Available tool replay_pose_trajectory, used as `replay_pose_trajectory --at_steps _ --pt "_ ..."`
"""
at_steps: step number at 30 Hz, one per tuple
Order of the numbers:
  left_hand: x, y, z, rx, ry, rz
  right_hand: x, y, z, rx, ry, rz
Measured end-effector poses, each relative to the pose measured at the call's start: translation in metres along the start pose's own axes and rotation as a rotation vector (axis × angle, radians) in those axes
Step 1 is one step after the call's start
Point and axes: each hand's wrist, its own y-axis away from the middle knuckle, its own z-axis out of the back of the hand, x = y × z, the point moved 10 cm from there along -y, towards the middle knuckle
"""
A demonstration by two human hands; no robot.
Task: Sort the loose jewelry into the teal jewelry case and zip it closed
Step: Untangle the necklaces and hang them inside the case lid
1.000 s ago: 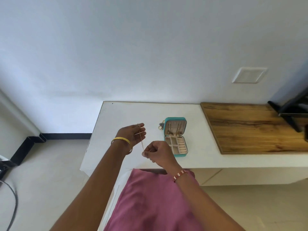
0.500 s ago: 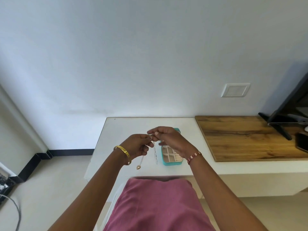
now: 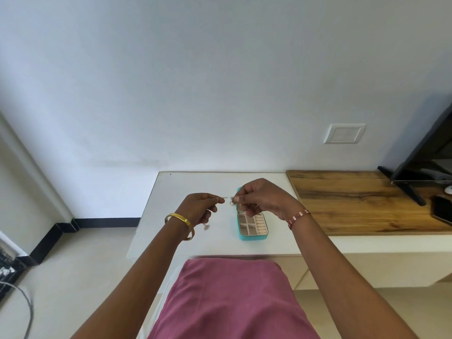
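Left hand: the left hand (image 3: 199, 207) is raised above the white table (image 3: 156, 216), fingers curled, one end of a thin chain (image 3: 227, 197) pinched.
Right hand: the right hand (image 3: 263, 199) pinches the chain's other end, the short span stretched level between both hands.
Pendant: a small pendant (image 3: 206, 227) is seen hanging below the left hand.
Case: the teal jewelry case (image 3: 252, 226) lies open on the table, its far part hidden by the right hand; pale divided compartments are shown.
Wrists: a gold bangle (image 3: 181, 222) is worn on the left, a red-and-white bracelet (image 3: 298, 217) on the right.
Beyond: a wooden board (image 3: 362, 199) lies to the right.
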Motion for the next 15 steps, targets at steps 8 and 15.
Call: replay_pose_trajectory --at_steps 8,15 --pt "-0.006 0.002 0.003 0.003 -0.138 -0.085 0.0 0.005 0.016 -0.066 0.044 -0.008" --pt "-0.01 0.005 0.006 0.019 -0.262 -0.14 -0.002 0.007 0.018 -0.078 0.065 -0.012"
